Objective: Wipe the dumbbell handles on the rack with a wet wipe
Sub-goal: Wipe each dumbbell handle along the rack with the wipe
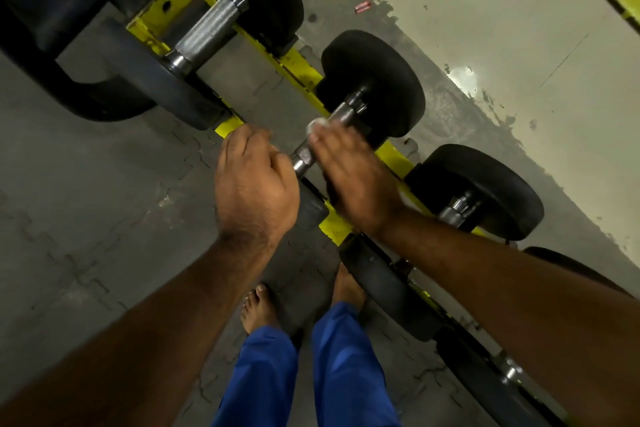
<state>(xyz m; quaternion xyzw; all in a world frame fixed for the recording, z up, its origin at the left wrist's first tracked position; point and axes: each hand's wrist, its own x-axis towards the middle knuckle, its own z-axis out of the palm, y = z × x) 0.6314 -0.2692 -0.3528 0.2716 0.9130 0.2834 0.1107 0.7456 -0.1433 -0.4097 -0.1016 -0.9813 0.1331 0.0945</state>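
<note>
Two hands working mid-frame: left hand (254,180) gripping dumbbell handle (304,152), its axis running lower left to upper right on yellow rack (294,66); right hand (349,173) pressing wet wipe (316,125) around it.

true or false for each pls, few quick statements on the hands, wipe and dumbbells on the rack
1. The right hand holds a white wipe on the middle dumbbell's handle. True.
2. The left hand hangs free, away from the dumbbell. False: it rests at the handle's near end, fingers curled.
3. The rack is red. False: it is yellow.
4. The big dumbbell up left has a bare handle, no hand on it. True.
5. The person wears shoes. False: the feet are bare.
</note>
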